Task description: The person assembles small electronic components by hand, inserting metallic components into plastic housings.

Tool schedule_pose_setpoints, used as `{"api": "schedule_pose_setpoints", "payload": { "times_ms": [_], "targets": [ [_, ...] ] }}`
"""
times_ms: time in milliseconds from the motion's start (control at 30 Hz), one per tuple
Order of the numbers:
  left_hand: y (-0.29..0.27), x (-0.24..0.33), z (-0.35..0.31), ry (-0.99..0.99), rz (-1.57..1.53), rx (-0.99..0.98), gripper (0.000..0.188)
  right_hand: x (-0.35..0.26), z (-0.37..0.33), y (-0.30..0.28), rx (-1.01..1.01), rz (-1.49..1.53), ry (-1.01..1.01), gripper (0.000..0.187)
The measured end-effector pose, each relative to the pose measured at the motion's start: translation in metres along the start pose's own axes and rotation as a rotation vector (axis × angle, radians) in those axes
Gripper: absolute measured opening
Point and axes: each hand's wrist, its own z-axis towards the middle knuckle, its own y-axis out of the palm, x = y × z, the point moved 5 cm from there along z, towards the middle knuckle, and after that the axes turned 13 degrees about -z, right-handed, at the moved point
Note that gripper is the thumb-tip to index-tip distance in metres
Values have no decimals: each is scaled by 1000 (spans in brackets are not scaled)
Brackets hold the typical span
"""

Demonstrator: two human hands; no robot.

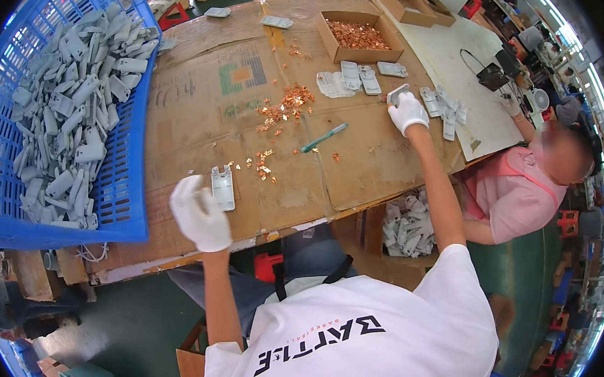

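Under the bench (366, 183), closest of all, a heap of grey pieces (408, 231). Up top, near left, a white-gloved left hand (200, 215), looking loose but blurry. Hard to tell about anything tiny inside. Just beside, a hollow grey shell (223, 189) lying flat close to the near edge, maybe touching, maybe not. Could get bumped and fall off, from one quick swing.

Over on the left, a big blue basket (130, 175) heaped with more shells (78, 93). Could drop some from the top, after a hard knock.

A bit farther in, loose shiny copper bits (264, 169). Could get brushed away, because of an arm going low. Next, a blue-green pen (324, 138). Could roll into the bits, from a small push.

Out to the right, a white-gloved right hand (408, 114), holding a grey case (398, 94). Could slip out, because of a weak pinch. Right beside, a bunch of grey cases (446, 110). Could slide apart, from a bump by the wrist.

Farther off, a messy copper pile (286, 106), then a full cardboard box (368, 55). Could spill, if tipped. Farthest, two lone cases (276, 21). Easy to forget, being so far away.
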Motion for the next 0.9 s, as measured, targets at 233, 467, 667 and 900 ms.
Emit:
{"api": "schedule_pose_setpoints", "payload": {
  "times_ms": [233, 467, 667, 900],
  "targets": [
    [20, 30, -34, -103, -228, -79, 24, -24, 16, -7, 12, -4, -36, 46],
    [35, 5, -82, -1077, -966, -220, 21, -42, -33, -14, 123, 311, -74, 20],
    [105, -20, -93, -1303, -1763, -102, 42, -220, -229, -88, 212, 519, -901, 43],
    [73, -30, -88, -1424, -1440, 60, 17, -198, -164, -89, 199, 935, -932, 28]
  ]
}}
